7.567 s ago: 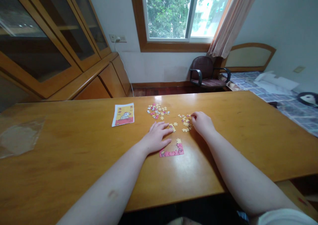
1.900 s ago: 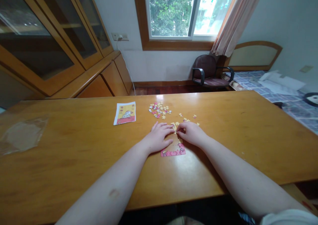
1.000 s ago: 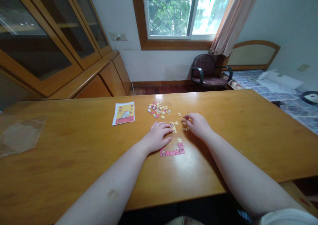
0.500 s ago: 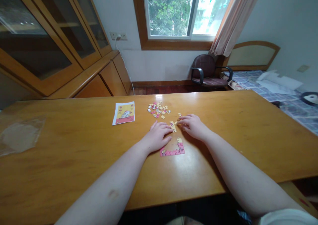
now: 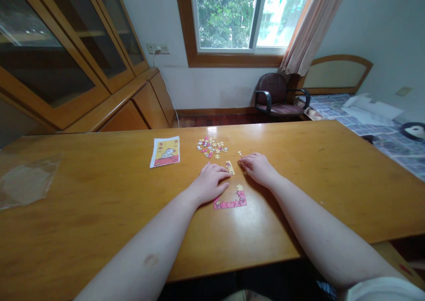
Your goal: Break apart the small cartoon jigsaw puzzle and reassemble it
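Shifted since half a second ago: one loose yellow piece, gone from beside the yellow strip (image 5: 230, 167); right fingertips set slightly further to the right, leaving bare wood between them and the strip.

Left hand (image 5: 210, 183): palm down on the wooden table (image 5: 116, 194), fingers spread, gripping nothing. Fingertips at the strip's lower left edge, seemingly touching it; thumb above the pink section's left end.

Right hand (image 5: 260, 168): fingers bent down over a few small pieces (image 5: 245, 164). Whether one is pinched cannot be told, since the fingers cover most of them.

Puzzle, in parts: a pink section (image 5: 230, 205), joined along the near edge and up the right side, with a yellow piece (image 5: 239, 187) at the top of that side; the yellow strip, beyond the section and apart from it; a mixed pile (image 5: 217, 150) further off; a lone piece (image 5: 240, 153) just beyond the right fingertips.

Also on the table: picture card (image 5: 165, 152), left of the pile; clear plastic bag (image 5: 26, 183), at far left.

Risks, as judged: a drag of the left fingers could skew or split the strip; a dropped thumb or wrist could part the pink joints; the closely bunched right fingers could sweep neighbouring pieces aside.
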`<state>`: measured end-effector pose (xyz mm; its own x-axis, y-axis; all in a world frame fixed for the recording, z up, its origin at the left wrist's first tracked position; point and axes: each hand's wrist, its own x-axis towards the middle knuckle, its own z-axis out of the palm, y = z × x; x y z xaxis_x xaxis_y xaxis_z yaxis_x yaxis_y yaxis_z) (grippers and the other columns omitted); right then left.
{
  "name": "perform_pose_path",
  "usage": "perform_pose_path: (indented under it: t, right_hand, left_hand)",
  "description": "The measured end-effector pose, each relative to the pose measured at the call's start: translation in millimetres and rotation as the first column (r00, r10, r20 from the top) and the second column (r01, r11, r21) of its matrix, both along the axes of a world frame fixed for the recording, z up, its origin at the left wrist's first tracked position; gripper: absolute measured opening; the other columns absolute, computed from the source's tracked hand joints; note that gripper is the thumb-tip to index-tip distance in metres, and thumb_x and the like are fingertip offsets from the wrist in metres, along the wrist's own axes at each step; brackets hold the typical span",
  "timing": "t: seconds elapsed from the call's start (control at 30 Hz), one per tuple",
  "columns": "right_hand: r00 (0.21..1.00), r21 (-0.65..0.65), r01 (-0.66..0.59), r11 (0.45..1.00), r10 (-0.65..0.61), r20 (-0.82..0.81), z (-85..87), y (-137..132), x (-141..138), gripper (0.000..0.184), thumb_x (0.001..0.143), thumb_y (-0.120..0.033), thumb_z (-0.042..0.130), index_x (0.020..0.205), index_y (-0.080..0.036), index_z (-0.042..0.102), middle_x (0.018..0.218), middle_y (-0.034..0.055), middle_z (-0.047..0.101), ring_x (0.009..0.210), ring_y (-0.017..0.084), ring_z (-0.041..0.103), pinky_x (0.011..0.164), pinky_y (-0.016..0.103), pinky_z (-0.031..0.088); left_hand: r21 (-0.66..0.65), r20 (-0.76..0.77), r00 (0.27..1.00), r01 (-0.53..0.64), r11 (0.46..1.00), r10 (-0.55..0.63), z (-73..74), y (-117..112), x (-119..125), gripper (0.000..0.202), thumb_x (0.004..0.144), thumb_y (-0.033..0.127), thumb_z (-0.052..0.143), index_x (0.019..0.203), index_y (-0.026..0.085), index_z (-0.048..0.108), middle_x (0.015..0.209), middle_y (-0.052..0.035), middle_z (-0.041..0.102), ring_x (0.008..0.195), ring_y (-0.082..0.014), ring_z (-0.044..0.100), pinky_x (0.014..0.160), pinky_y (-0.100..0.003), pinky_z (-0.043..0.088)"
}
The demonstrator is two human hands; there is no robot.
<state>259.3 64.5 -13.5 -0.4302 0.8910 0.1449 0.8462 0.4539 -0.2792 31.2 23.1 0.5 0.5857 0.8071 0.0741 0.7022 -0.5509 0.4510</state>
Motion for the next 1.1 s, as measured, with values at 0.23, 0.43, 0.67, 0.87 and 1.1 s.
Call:
perform_pose_path:
  t: [0.23,0.43,0.67,0.87,1.1]
  right_hand:
    - [0.994,0.015,0.102,0.995,-0.102,0.027,5.4,1.6,5.3,0.026,0.089,-0.029,0.050,0.093,-0.021,0.074,0.110,0.0048,0.070,0.100,0.021,0.057,0.091,0.033,0.037]
    - [0.935,0.053,0.353,0.934,-0.354,0.013,17.8,1.8,17.0,0.026,0.086,-0.021,0.048,0.093,-0.021,0.073,0.104,0.0069,0.070,0.097,0.024,0.057,0.084,0.035,0.039]
    - [0.999,-0.018,0.045,0.999,-0.045,0.016,19.3,-1.3,15.9,0.018,0.082,-0.028,0.059,0.090,-0.022,0.074,0.097,0.0058,0.069,0.091,0.021,0.056,0.087,0.032,0.039]
    - [0.992,-0.052,-0.127,0.991,0.127,-0.001,15.2,-2.4,15.8,0.012,0.079,-0.029,0.066,0.086,-0.023,0.075,0.094,0.0052,0.069,0.089,0.019,0.058,0.085,0.031,0.040]
    - [0.994,-0.032,-0.090,0.995,0.091,0.053,14.8,1.0,16.0,0.014,0.083,-0.027,0.062,0.086,-0.024,0.076,0.094,0.0054,0.070,0.087,0.018,0.058,0.083,0.030,0.040]
  left_hand:
    - [-0.021,-0.014,1.000,0.019,1.000,-0.019,-2.0,0.4,-1.1,0.037,0.086,0.037,0.051,0.120,0.027,0.062,0.124,-0.0037,0.062,0.119,-0.0246,0.047,0.113,-0.053,0.017]
    - [-0.057,-0.035,0.999,0.021,0.998,-0.023,-1.9,-0.2,0.2,0.042,0.085,0.038,0.053,0.125,0.028,0.058,0.130,-0.0043,0.059,0.123,-0.0251,0.044,0.114,-0.054,0.013]
    - [-0.067,-0.044,0.998,0.032,0.997,-0.035,-3.4,0.2,0.3,0.046,0.084,0.041,0.054,0.130,0.030,0.054,0.137,-0.0029,0.054,0.128,-0.0259,0.040,0.114,-0.055,0.012]
    - [-0.065,-0.048,0.998,0.035,0.997,-0.038,-6.5,-0.8,0.5,0.050,0.083,0.043,0.054,0.131,0.030,0.052,0.137,-0.0016,0.053,0.129,-0.0274,0.038,0.114,-0.057,0.009]
    - [-0.058,-0.046,0.998,0.036,0.998,-0.039,-7.7,-2.1,2.0,0.052,0.083,0.044,0.055,0.132,0.029,0.051,0.138,-0.0035,0.052,0.128,-0.0274,0.038,0.114,-0.057,0.008]
